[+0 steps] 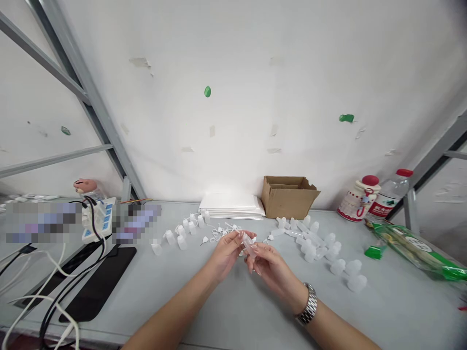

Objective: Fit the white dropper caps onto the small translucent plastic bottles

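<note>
Between my two hands is a small translucent plastic bottle (pixel 249 246), tilted over the middle of the table. My left hand (pixel 229 252) pinches its upper end, where a bit of white shows. The fingers of my right hand (pixel 269 262) close around its lower body. Behind my left hand lies a loose pile of small white caps with thin cords (pixel 219 232). To the left, several small bottles with white tops (pixel 181 236) stand in rough rows. On the right, several translucent bottles (pixel 310 245) without visible caps lie or stand in a loose group.
A stack of white sheets (pixel 231 206) and an open cardboard box (pixel 290 197) stand against the wall. A decorated flask (pixel 358 199), a water bottle (pixel 389 197) and a green food packet (pixel 419 250) are at the right. Cables, a power strip (pixel 104 221) and a black phone-like slab (pixel 100 282) occupy the left.
</note>
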Demonstrator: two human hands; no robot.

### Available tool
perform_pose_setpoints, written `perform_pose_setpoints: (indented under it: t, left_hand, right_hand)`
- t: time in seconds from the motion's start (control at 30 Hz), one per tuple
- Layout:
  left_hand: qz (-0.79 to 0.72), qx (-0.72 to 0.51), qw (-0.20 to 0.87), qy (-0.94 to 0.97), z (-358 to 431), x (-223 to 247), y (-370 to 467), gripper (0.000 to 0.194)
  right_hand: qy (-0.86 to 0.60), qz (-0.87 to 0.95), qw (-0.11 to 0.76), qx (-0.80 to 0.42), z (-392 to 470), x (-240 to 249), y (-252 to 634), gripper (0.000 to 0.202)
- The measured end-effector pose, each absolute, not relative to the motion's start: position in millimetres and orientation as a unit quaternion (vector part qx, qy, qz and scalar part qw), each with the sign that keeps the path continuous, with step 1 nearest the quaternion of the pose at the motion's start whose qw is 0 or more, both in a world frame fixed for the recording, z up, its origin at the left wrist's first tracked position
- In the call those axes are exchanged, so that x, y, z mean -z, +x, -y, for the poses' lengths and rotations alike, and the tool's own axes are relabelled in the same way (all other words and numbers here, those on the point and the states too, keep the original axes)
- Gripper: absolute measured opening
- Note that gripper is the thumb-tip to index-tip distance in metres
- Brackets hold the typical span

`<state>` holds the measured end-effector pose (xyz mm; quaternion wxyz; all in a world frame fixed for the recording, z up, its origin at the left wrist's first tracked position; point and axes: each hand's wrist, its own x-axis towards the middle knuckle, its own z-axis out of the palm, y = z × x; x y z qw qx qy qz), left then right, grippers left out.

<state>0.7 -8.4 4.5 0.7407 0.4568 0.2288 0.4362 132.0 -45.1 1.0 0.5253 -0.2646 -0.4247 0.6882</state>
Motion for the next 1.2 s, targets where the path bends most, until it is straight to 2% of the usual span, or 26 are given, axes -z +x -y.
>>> perform_pose_setpoints:
  t: [0.13, 0.23, 0.4, 0.53, 0.7, 0.87, 1.03, 1.13, 1.2]
  left_hand:
    - [-0.252, -0.413, 0.722, 0.495, 11, -7, 0, 0.038]
    - [-0.277, -0.434, 0.681, 0.52, 9, -10, -1, 0.036]
    - [-0.346, -0.489, 0.612, 0.516, 2, -6, -3, 0.029]
    - [-0.324, -0.491, 0.675, 0.445, 2, -2, 1, 0.027]
    - [-0.242, -0.462, 0.759, 0.39, 7, 1, 6, 0.033]
    - [-0.225, -0.448, 0.762, 0.41, 11, -1, 7, 0.034]
    - [-0.251, -0.425, 0.746, 0.447, 16, -9, 7, 0.04]
    - [-0.264, -0.43, 0.722, 0.473, 14, -10, 4, 0.043]
    - [-0.301, -0.509, 0.644, 0.486, 10, -11, -1, 0.04]
  right_hand:
    - [-0.22, 0.37, 0.524, -0.735, 43, 6, 134, 0.021]
    - [-0.233, 0.366, 0.512, -0.741, 41, 6, 136, 0.024]
    - [-0.335, 0.469, 0.522, -0.628, 38, -2, 137, 0.028]
    - [-0.392, 0.515, 0.513, -0.563, 37, -1, 135, 0.03]
    - [-0.374, 0.493, 0.522, -0.586, 39, 4, 134, 0.028]
    - [-0.303, 0.437, 0.532, -0.659, 40, 6, 136, 0.029]
    - [-0.273, 0.464, 0.517, -0.666, 41, 4, 138, 0.032]
    - [-0.323, 0.538, 0.495, -0.602, 40, -4, 141, 0.03]
    - [-0.403, 0.63, 0.474, -0.465, 38, -13, 145, 0.028]
